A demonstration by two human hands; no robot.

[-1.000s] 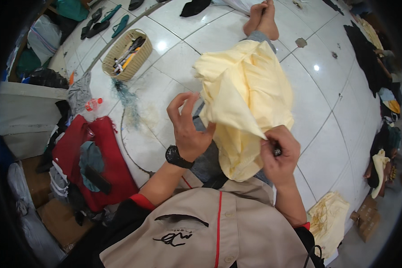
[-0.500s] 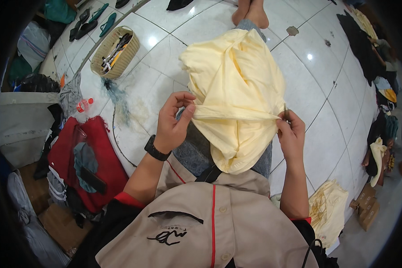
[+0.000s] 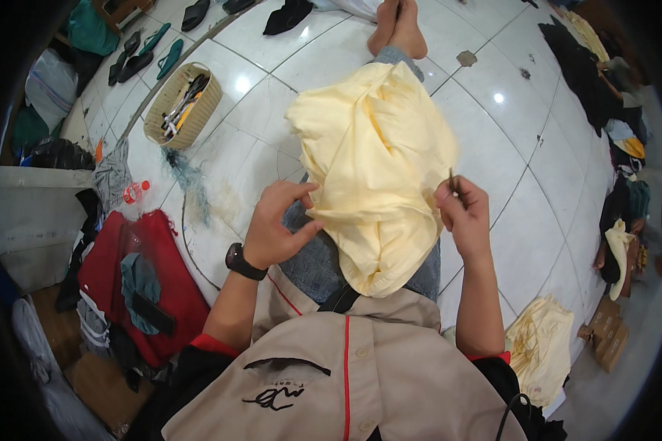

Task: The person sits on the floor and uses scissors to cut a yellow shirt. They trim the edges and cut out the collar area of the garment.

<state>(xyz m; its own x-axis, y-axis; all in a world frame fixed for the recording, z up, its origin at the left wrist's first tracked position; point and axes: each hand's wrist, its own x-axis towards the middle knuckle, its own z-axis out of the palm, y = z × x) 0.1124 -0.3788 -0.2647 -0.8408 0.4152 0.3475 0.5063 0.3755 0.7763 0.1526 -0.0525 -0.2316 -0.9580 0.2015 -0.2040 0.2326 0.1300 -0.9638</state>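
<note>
A pale yellow garment lies bunched and wrinkled across my legs, a seam or band running over its middle. Beside its left edge is my left hand, thumb and fingers parted, with nothing between them. My right hand is closed at the garment's right edge. From its fingers pokes the dark tip of a small thin metal tool; the rest is hidden, so its kind is unclear. Whether these fingers also touch the cloth, I cannot tell.
A beige basket of tools stands on the tiled floor ahead left. At my left, a red cloth carries a dark phone, near a bottle with a red cap. More yellow garments lie at lower right. A person sits farther right.
The band that both hands held taut across the garment has gone slack. My left hand has let go and opened; my right hand has shifted slightly left, its tool tip now showing.
</note>
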